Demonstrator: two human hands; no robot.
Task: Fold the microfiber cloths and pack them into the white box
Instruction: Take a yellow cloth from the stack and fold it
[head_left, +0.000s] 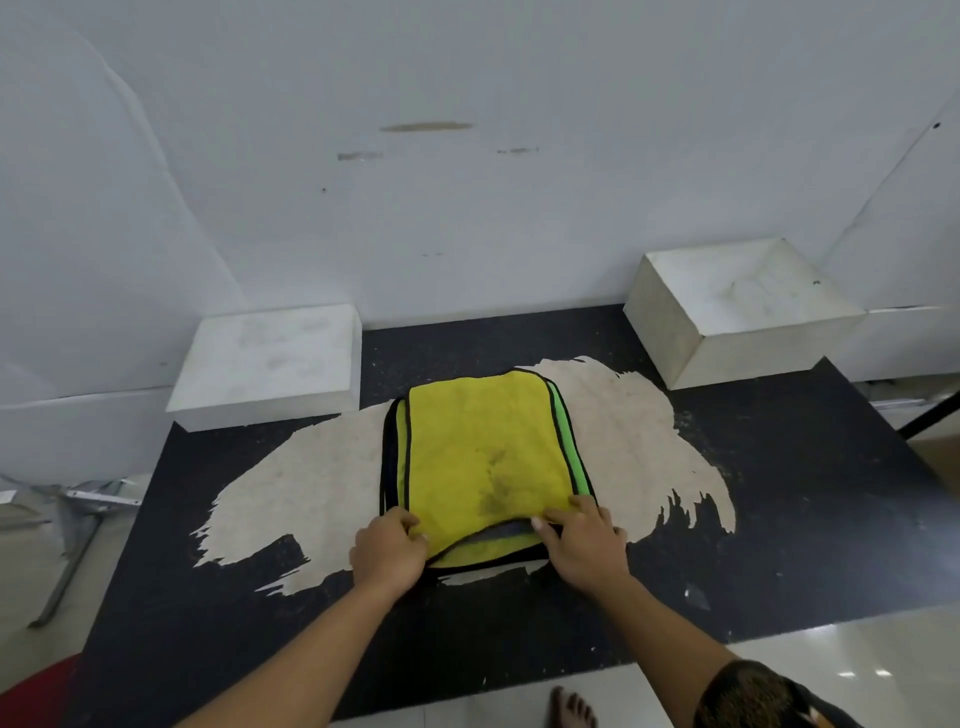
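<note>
- A stack of microfiber cloths (483, 462) is seen flat in the middle of the black table (779, 519), on a worn pale patch, with the yellow cloth on top and green and black-bound edges showing at the left and right sides.
- The near edge of the top cloth is pinched at its left corner by the left hand (387, 551), fingers curled together, and at its right corner by the right hand (584, 540), fingers pressed flat over the hem.
- The cloths are judged light, soft and limp; sagging is expected unless two corners are held, and the bound hems offer the firmest hold.
- The white box (737, 306) stands open at the far right, well apart from the stack; a flat white slab (270, 358) lies far left.
- The number of cloths cannot be told, as the lower layers are covered; the thumbs are hidden under the hem.
</note>
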